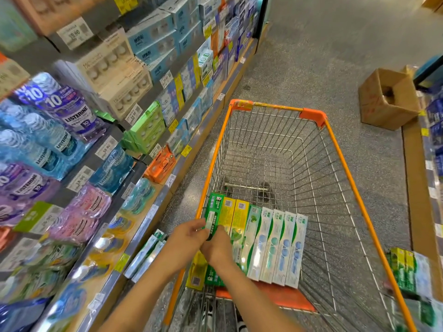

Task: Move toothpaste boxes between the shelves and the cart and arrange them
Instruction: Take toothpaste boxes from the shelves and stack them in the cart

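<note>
While both hands worked the near end of the dark green toothpaste box [214, 213], the left hand [189, 233] pinched its lower edge and the right hand [217, 249] curled over it from the right. The box sat leftmost in the row of yellow and white-green toothpaste boxes [271, 243] on the orange child-seat flap, hard against the orange-railed wire cart [345, 164] wall. Risk: pulling it could drag its yellow neighbour [227, 212] and tip the row into the deep basket beyond. The shelf slot with white toothpaste boxes [146, 255] lay left, near.
</note>
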The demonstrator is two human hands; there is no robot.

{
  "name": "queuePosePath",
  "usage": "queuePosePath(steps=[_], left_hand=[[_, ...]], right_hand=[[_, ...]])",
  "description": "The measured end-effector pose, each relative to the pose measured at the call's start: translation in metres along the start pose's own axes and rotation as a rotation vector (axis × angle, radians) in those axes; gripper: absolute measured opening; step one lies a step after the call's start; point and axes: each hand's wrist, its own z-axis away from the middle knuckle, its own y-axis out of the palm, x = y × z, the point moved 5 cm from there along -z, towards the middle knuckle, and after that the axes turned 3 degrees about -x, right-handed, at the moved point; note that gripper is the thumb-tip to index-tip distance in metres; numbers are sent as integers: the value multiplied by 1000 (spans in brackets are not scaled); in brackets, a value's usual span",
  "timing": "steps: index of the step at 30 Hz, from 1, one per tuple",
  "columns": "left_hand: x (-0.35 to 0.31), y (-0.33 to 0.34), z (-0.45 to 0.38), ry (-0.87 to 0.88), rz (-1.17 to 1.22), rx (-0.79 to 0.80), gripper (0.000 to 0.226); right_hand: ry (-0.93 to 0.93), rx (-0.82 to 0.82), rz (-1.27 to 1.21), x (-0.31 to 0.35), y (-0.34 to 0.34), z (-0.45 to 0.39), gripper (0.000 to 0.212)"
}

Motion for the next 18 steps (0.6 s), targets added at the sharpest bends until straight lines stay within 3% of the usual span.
queuePosePath(steps=[4,6,12,18], left_hand=[[-2,5,1,6,-41,35,40],[-7,8,5,27,-73,58,39],[-45,40,20,167,-202,111,34],[-114,159,67,397,-341,252,21]], right_hand=[[-10,71,-34,-1,-14,2,66],[-42,19,-53,-1,-43,8,68],[-126,-289,-160,-33,-201,71,60],[4,-741,-287,-178,-352,212,37]])
